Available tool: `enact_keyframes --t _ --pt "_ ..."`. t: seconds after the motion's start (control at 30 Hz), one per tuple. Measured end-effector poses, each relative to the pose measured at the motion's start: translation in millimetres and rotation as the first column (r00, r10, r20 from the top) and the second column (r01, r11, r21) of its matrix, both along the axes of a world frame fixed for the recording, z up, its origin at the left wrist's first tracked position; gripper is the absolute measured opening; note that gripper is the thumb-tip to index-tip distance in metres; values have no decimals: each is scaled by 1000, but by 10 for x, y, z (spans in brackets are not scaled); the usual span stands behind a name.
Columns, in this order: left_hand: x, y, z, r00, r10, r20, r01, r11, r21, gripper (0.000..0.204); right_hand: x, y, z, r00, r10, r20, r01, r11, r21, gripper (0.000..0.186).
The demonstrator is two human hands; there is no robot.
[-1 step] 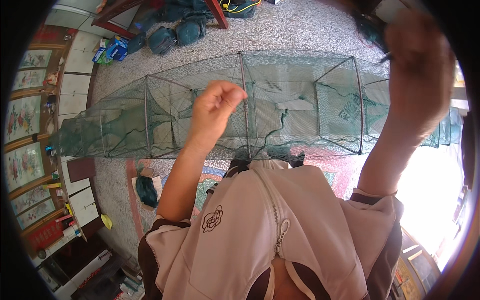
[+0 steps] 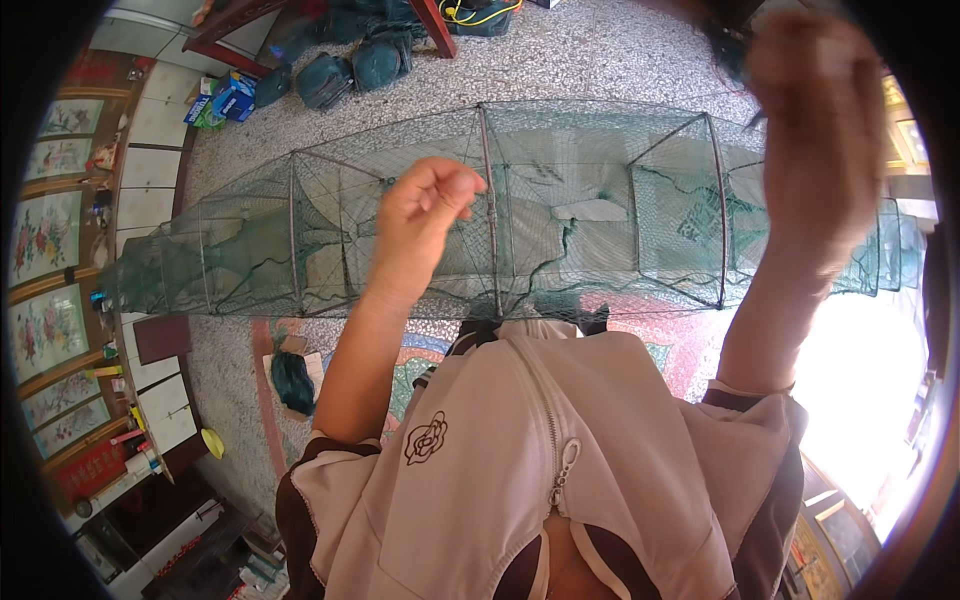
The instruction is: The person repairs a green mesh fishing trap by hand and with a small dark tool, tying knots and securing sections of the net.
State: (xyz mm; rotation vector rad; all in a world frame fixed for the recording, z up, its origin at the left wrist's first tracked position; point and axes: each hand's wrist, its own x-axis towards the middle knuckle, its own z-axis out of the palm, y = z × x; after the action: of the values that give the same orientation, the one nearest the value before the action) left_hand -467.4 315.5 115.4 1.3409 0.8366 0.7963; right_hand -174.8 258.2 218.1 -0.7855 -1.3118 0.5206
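Note:
A long green mesh net trap (image 2: 590,250), stretched over several rectangular frames, lies across in front of me. Thumb and fingers of my left hand (image 2: 415,225) are closed in a pinch beside one thin upright frame rod (image 2: 488,160); anything between the fingertips is too small to make out. My right hand (image 2: 820,150) is raised high over the trap's right part and smeared by motion. A small dark pointed tip (image 2: 755,119) sticks out at its left side and moves with it; the rest of that object is hidden.
Folded green nets (image 2: 375,62) lie near a red wooden leg (image 2: 435,28) at the back. Blue boxes (image 2: 234,97) stand left of them. A dark green bundle (image 2: 292,382) rests on the floor beside my left arm. Cabinets (image 2: 158,160) line the left side.
My right hand has shifted slightly left, with the dark tip. My left hand has moved a little left, away from the rod. The net trap stays put.

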Motion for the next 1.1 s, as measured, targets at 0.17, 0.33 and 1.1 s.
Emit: enact_keyframes --t 0.17,0.33,1.1 --pt "-136 106 148 988 130 83 -116 981 -154 15 -646 108 -486 758 3 652 97 988 -118 12" --pt "-148 114 104 997 69 42 -62 987 -148 14 -805 102 -936 722 49 690 213 933 -289 6" --pt "-164 46 -1 988 101 -120 -104 994 -18 15 -1186 242 -1203 940 95 326 45 917 -396 24"
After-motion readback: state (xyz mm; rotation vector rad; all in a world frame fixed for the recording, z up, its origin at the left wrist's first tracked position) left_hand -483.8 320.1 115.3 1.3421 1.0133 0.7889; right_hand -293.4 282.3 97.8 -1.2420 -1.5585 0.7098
